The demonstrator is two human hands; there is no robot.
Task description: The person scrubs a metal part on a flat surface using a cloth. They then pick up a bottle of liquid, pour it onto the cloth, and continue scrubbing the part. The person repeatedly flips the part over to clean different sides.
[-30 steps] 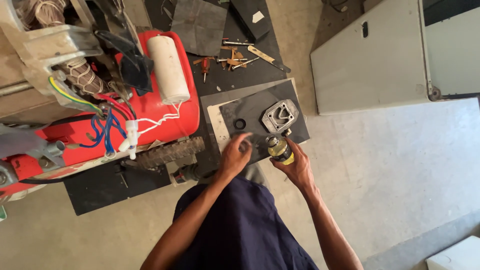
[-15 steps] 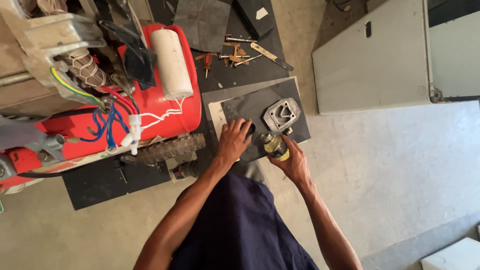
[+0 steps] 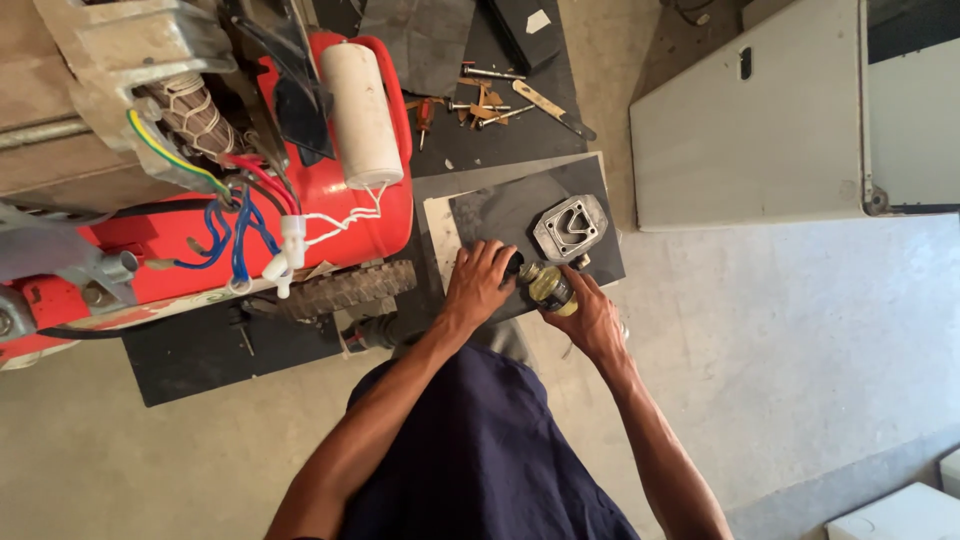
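While the right hand (image 3: 592, 318) grips a small bottle (image 3: 549, 287) over the dark mat (image 3: 497, 212) and the left hand (image 3: 478, 283) clenches its black cap (image 3: 514, 266), liquid could spill if tipped.

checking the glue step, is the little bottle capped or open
Cannot tell: the left hand covers the small bottle at its dark top end; the right hand holds its body.
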